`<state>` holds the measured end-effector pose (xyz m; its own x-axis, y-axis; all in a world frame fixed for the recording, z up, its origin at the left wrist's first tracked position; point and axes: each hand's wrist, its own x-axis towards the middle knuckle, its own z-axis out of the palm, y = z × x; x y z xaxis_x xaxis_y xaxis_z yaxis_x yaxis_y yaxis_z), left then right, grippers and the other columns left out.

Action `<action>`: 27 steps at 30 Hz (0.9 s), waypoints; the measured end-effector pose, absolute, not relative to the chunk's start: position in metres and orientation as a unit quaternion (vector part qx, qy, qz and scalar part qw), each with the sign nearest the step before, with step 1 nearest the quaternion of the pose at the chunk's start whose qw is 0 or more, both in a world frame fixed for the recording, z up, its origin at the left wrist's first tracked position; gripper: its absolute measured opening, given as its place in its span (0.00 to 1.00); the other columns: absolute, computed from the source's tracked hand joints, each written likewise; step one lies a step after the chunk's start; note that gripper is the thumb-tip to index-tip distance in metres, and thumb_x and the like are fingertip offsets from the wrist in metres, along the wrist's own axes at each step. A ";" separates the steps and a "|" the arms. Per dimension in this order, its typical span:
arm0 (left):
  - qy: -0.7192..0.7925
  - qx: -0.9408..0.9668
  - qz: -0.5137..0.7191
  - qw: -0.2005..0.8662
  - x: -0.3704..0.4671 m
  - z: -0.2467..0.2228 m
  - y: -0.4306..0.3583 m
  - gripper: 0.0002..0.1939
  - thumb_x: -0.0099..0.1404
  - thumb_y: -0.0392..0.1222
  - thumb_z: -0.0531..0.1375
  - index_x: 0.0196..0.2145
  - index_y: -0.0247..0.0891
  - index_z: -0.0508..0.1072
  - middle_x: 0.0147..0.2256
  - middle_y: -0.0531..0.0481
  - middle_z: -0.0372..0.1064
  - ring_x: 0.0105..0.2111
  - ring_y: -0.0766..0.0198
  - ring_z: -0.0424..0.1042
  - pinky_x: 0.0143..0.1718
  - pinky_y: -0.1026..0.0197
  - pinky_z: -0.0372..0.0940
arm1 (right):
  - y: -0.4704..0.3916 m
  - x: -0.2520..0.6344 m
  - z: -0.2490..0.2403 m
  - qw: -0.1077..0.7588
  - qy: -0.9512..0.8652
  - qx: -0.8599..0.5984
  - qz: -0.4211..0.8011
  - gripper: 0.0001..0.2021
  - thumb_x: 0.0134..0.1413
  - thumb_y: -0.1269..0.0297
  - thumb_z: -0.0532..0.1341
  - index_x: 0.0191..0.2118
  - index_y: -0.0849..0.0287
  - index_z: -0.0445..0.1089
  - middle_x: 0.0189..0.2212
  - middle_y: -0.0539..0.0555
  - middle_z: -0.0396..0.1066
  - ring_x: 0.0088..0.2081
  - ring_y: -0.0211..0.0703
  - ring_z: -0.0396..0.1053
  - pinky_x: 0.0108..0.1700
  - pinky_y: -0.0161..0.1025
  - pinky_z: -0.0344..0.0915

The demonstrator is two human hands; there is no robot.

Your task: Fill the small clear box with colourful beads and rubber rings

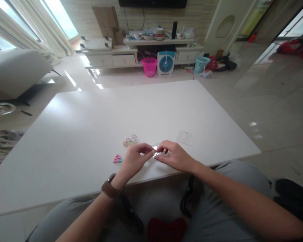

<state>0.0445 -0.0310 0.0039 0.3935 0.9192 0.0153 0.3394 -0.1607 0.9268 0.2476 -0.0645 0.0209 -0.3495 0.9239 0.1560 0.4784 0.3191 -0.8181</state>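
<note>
My left hand, with a watch on its wrist, pinches a small thin ring that looks like a rubber band. From the other side, the thumb and forefinger of my right hand close in on the same ring; their exact grip is too small to make out clearly. Just beyond my left hand lies a loose pile of coloured rubber bands. A little heap of bright pink, orange and blue beads rests to its left. Past my right hand is a flat clear plastic piece. Something clear and shiny sits partly hidden beneath my fingertips.
The white table has its near edge just below my hands, above my knees. Across the floor stand a low white cabinet, a pink basket, a blue-and-white fan and a light blue basket. A sofa is on the left.
</note>
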 end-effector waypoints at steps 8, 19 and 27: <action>0.469 0.698 0.324 0.433 0.048 0.004 -0.037 0.04 0.60 0.39 0.64 0.29 0.37 0.78 0.27 0.51 0.76 0.28 0.65 0.73 0.32 0.64 0.68 | -0.067 0.240 0.009 0.365 -0.691 -0.491 0.384 0.09 0.54 0.58 0.68 0.33 0.59 0.74 0.31 0.51 0.73 0.34 0.39 0.69 0.36 0.35 0.65; 0.445 0.664 0.318 0.510 0.050 0.004 -0.036 0.10 0.61 0.45 0.66 0.35 0.35 0.80 0.29 0.47 0.78 0.29 0.62 0.75 0.32 0.62 0.69 | -0.060 0.243 0.005 0.354 -0.645 -0.496 0.461 0.11 0.57 0.56 0.65 0.33 0.60 0.76 0.31 0.51 0.76 0.33 0.40 0.70 0.37 0.36 0.66; 0.420 0.653 0.309 0.549 0.052 0.006 -0.036 0.12 0.62 0.47 0.65 0.37 0.35 0.79 0.31 0.46 0.78 0.32 0.61 0.76 0.35 0.60 0.71 | -0.051 0.261 0.015 0.324 -0.719 -0.505 0.352 0.04 0.57 0.69 0.62 0.31 0.60 0.74 0.28 0.50 0.73 0.31 0.38 0.68 0.35 0.35 0.63</action>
